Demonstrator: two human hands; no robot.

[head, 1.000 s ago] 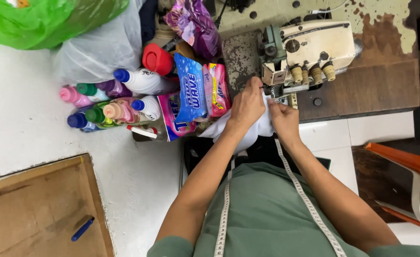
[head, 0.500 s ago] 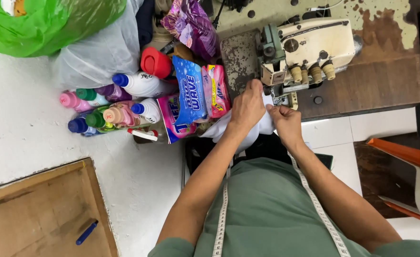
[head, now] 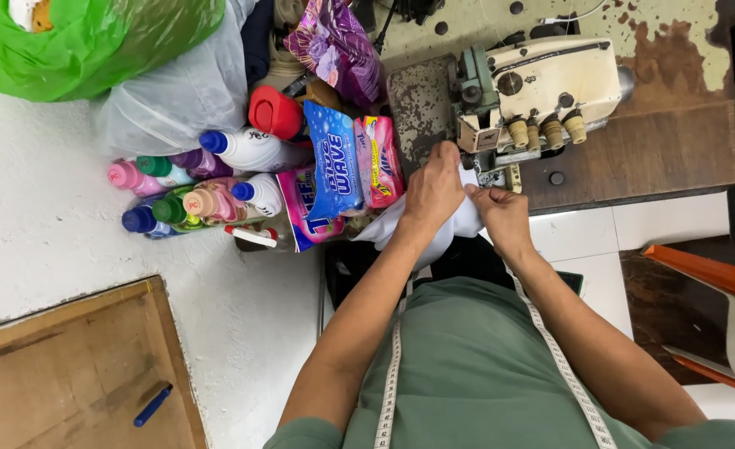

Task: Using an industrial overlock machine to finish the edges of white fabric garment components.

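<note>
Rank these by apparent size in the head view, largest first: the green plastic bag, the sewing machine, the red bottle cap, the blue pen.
1. Green plastic bag, partly cut off by the frame
2. Sewing machine
3. Red bottle cap
4. Blue pen
</note>
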